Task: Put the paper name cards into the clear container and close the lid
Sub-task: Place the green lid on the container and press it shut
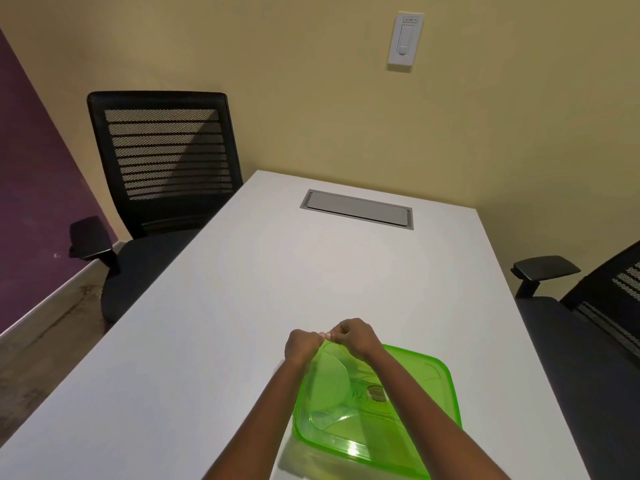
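A clear container [313, 457] stands near the front edge of the white table [242, 289], covered by a translucent green lid [415, 379]. Handwriting on paper shows faintly through the lid. My left hand [300, 346] and my right hand [353, 337] meet at the lid's far left corner, fingers curled and pressing or pinching its rim. Both forearms reach over the lid and hide part of it. No loose name cards lie on the table.
A grey cable hatch [356, 208] is set into the table's far end. A black mesh chair [162, 174] stands at the left side, another chair [588, 323] at the right. A wall switch [404, 41] is on the yellow wall.
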